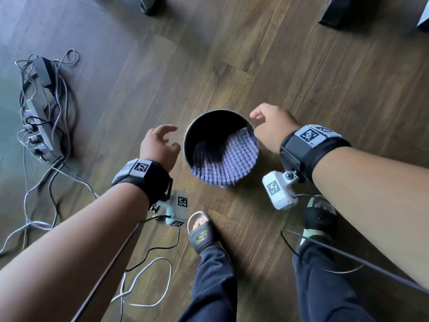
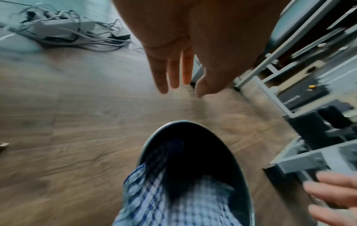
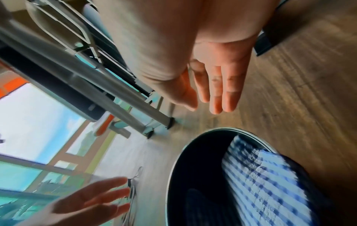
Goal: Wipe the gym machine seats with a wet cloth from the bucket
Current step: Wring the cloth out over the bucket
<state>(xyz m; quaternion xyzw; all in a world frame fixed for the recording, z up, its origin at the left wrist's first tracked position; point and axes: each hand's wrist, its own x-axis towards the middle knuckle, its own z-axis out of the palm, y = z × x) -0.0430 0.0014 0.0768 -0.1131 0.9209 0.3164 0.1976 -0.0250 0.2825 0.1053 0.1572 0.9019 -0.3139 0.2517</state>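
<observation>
Bucket (image 1: pixel 189 145) upright on wood-plank floor (image 1: pixel 290 73), checked cloth (image 1: pixel 228 159) draped over near rim and down inside. Left hand (image 1: pixel 159 147) just left of bucket, fingers (image 2: pixel 162 76) spread loosely, holding nothing. Right hand (image 1: pixel 272 130) at right rim, fingers (image 3: pixel 216 97) straight, empty. Power strip (image 1: pixel 38 126) amid tangled cables (image 1: pixel 60 89) well to the left. Gym machine frame (image 3: pixel 81 79) beyond bucket. Sandalled foot (image 1: pixel 200 231) near bucket base.

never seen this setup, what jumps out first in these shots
A round metal bucket stands on the wood floor between both open hands, the left hand and the right hand. A blue checked cloth drapes over its near rim. A tangle of cables sprawls far left.
</observation>
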